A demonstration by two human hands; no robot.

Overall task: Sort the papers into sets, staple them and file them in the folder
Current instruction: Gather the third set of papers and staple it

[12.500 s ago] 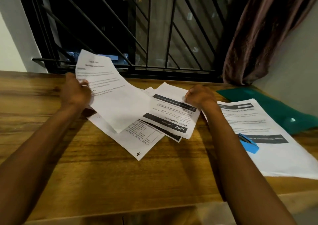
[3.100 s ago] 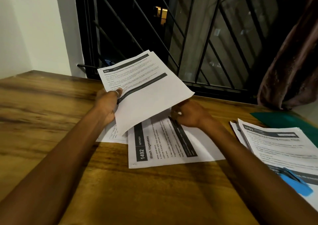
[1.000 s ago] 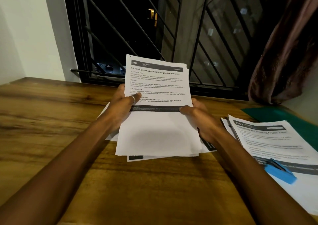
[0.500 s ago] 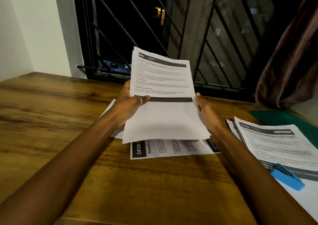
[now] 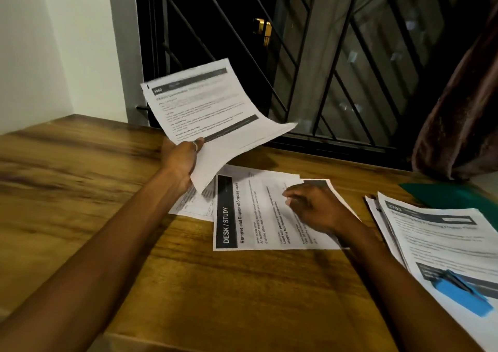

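My left hand (image 5: 183, 160) grips a set of printed sheets (image 5: 210, 114) by the lower left edge and holds it tilted above the table. Below it a "DESK / STUDY" sheet (image 5: 250, 217) lies sideways on top of other loose papers (image 5: 194, 203). My right hand (image 5: 315, 206) rests on that sheet with its fingers loosely bent, holding nothing. At the right lies another pile of papers (image 5: 442, 241), and a blue stapler (image 5: 460, 292) sits on it. The green folder (image 5: 452, 195) lies behind that pile.
A wooden table (image 5: 80, 190) carries everything. A barred window (image 5: 296, 55) stands along its far edge. A brown curtain (image 5: 463, 109) hangs at the right and a white wall (image 5: 54, 42) is at the left.
My right hand has let go of the held set and dropped onto the "DESK / STUDY" sheet. My left hand has swung the set up and to the left.
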